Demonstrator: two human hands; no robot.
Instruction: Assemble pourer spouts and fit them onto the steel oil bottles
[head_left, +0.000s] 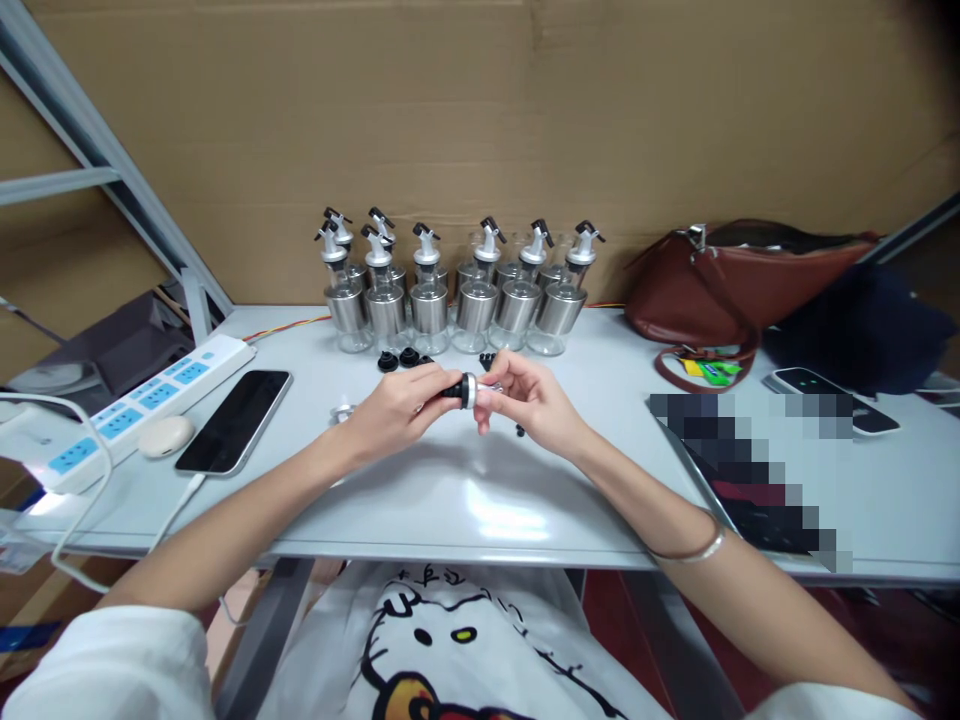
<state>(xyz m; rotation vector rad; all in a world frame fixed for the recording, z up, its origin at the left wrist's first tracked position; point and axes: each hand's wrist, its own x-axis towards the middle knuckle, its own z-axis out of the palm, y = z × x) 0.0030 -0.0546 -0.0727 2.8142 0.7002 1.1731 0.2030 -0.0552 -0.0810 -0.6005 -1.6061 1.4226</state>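
A small stopper-like part with a black ribbed end and a silver-coloured collar (469, 391) is held just above the tabletop, between the person's two hands in front of the body. The collar is a short, shiny ring, and the part lies on its side, roughly level, its black end to the left. The left hand (401, 405) reaches in with its back upward, thumb and fingers closed around the black end and hiding much of it. The right hand (532, 405) comes from the other side, thumb and forefinger pinched on a slim, shiny, pale piece (491, 387) at the collar; its remaining fingers curl loosely, one hanging below. That piece is too small and blurred to tell whether it is joined to the part. Both forearms slant inward, the right one wearing a pale metal bangle (694, 545).

Past the left fingers, round black plastic pieces (409, 356) lie on the smooth, pale grey table (450, 500); a silvery piece (343, 410) beside the left wrist is partly covered. Beyond stand clear glass bottles with steel bands (430, 310), many topped by silver-and-black pourers (426, 240); the front row partly hides those behind. At the right, pixelated blocks obscure a dark, flat object (780, 510).
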